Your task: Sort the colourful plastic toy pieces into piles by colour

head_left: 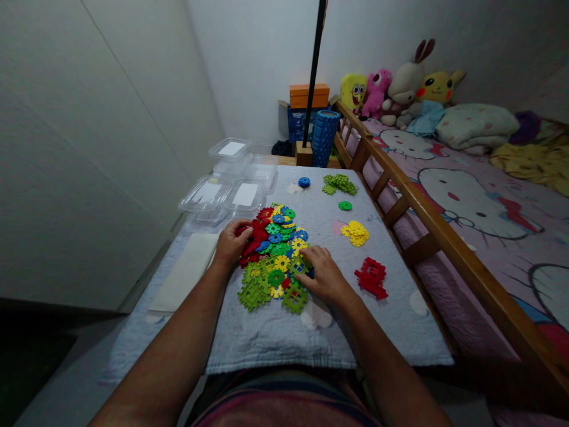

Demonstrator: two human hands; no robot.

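While boxes (190, 201) show white cards (246, 194), right grip (326, 274) pinches green square (300, 265), left grip (232, 241) unclear.

The single head-worn camera looks forward and down over the bench (395, 335) from close behind its near edge, reaching the wall (258, 59) beyond.

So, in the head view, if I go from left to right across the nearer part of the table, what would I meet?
Pale flat sheet → left hand → mixed pile of colourful pieces → right hand → separate group of red pieces.
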